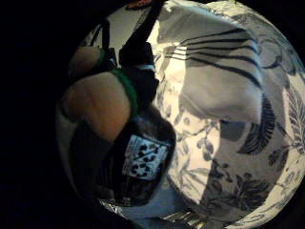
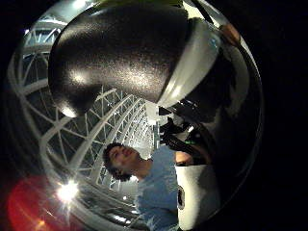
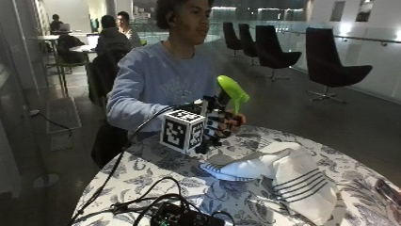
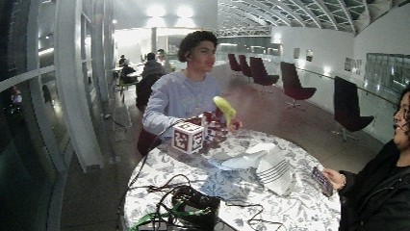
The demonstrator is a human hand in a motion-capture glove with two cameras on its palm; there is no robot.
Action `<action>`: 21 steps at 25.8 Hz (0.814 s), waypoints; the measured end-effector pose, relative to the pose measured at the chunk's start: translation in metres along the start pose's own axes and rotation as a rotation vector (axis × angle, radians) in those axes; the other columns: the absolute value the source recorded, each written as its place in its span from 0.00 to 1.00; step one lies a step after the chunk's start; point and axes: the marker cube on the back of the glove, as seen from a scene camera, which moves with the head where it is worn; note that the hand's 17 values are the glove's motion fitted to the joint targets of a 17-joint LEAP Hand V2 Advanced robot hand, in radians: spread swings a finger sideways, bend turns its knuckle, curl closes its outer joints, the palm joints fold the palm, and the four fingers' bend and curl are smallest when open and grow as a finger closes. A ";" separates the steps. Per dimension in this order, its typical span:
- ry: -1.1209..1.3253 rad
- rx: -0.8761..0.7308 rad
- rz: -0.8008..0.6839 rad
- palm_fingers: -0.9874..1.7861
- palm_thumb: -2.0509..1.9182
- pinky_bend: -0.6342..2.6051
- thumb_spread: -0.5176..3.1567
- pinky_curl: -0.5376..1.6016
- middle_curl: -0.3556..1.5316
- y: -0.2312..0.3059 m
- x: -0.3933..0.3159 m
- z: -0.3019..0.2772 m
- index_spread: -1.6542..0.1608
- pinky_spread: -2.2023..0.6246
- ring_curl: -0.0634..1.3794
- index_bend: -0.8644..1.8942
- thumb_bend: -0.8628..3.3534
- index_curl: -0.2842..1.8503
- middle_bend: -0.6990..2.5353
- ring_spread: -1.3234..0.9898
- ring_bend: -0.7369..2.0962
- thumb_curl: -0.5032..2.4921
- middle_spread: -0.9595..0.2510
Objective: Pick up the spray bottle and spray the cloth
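In the outside view my gloved right hand (image 3: 219, 123) grips a spray bottle (image 3: 233, 92), held upright above the table's far side. Its bright green head sticks out above my fingers, and the dark body is mostly hidden by the hand. A white cloth (image 3: 282, 172) with dark stripes lies crumpled on the table in front of the hand and below it, apart from the bottle. The little finger side palm view shows my fingers (image 1: 100, 100) curled round the dark labelled bottle (image 1: 140, 162), with the cloth (image 1: 219, 71) beyond. The wide view shows the same hand (image 4: 218, 129), bottle head (image 4: 224, 108) and cloth (image 4: 262, 163).
The round table wears a floral cover (image 3: 156, 165). A black device (image 3: 181, 216) with tangled cables sits at the near edge. The person's bare hand is hidden behind the gloved one. Chairs stand far behind the table.
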 end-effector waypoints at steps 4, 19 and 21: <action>-0.017 -0.032 0.037 0.69 0.75 0.25 0.34 0.37 0.42 -0.008 -0.006 0.012 0.77 0.90 0.32 0.35 0.20 0.30 0.33 0.59 0.46 0.37 0.74; -0.016 -0.067 0.197 0.71 0.74 0.25 0.34 0.39 0.42 0.004 -0.008 0.027 0.79 0.90 0.32 0.35 0.20 0.28 0.32 0.60 0.45 0.38 0.75; -0.011 -0.069 0.206 0.71 0.74 0.25 0.34 0.39 0.42 0.008 -0.008 0.027 0.79 0.90 0.32 0.35 0.20 0.28 0.32 0.60 0.45 0.38 0.75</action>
